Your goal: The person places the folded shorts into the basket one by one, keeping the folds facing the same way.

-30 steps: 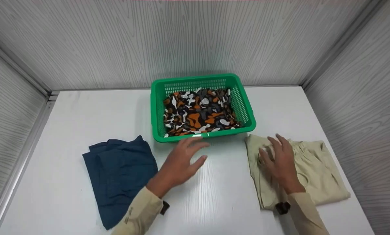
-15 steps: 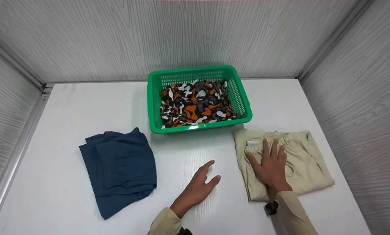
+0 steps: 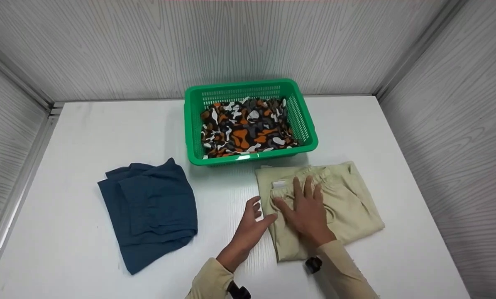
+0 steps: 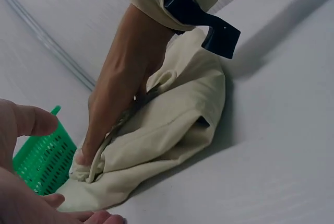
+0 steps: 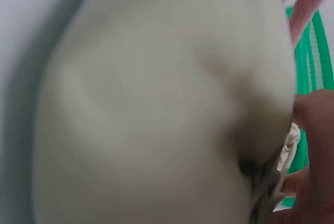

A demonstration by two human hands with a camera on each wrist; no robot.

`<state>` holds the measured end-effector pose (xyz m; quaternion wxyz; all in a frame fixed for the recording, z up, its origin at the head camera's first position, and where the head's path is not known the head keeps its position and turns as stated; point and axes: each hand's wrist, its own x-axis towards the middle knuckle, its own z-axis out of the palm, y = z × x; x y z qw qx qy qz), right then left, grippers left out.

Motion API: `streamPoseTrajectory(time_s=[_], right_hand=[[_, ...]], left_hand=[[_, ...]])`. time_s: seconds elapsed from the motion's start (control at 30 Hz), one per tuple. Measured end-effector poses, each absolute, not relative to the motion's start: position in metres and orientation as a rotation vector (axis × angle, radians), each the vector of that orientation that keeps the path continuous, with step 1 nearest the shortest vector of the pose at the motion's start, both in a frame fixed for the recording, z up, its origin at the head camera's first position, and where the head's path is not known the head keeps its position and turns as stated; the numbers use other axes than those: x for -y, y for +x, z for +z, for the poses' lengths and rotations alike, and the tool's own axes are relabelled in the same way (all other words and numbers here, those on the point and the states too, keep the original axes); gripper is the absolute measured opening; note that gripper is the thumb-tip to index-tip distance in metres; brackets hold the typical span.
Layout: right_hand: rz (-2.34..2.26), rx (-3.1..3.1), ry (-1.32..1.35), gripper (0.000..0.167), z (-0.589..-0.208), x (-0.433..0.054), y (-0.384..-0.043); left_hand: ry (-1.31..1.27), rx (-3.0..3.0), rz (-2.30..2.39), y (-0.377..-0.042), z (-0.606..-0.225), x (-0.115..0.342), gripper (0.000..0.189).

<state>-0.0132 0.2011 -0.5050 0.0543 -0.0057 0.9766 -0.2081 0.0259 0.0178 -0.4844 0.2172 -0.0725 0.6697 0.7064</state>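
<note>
Folded beige drawstring pants (image 3: 351,207) lie on the white table, waistband and white label upward. My right hand (image 3: 310,216) rests spread on them near the waistband. At their left edge is my left hand (image 3: 248,232), thumb apart from its loosely bent fingers, holding nothing. In the left wrist view, the right hand (image 4: 117,78) presses down on the bunched cloth of the pants (image 4: 156,151); part of the left hand (image 4: 18,192) fills the lower left corner. Blurred beige cloth (image 5: 156,88) covers most of the right wrist view.
A green plastic basket (image 3: 189,124) stands at the back, with a black, orange and white patterned cloth (image 3: 248,133) inside. Folded navy blue cloth (image 3: 160,207) lies on the left of the table (image 3: 106,128). Grey wood-patterned walls (image 3: 451,116) enclose the back and sides.
The beige pants have slid left under my right hand. My left hand has come back from near the basket front toward me, then over to the pants' left edge. The view has shifted slightly.
</note>
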Motion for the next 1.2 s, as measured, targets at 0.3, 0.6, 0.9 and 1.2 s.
streamPoseTrajectory(time_s=[0.3, 0.6, 0.9, 1.2], right_hand=[[-0.683, -2.899, -0.120, 0.088, -0.496, -0.162, -0.011], [-0.946, -2.733, -0.254, 0.070, -0.479, -0.152, -0.011], [-1.396, -2.416, -0.244, 0.062, -0.476, -0.173, -0.013], [-1.512, -2.654, 0.219, 0.060, -0.476, -0.233, -0.019]], left_hand=[[-0.404, -1.516, 2.245, 0.020, -0.490, 0.000, 0.086], [-0.260, -1.492, 2.265, 0.022, -0.488, 0.019, 0.078], [0.013, -1.944, 2.101, 0.027, -0.503, 0.026, 0.114], [-0.356, -1.975, 2.193, 0.032, -0.513, 0.061, 0.090]])
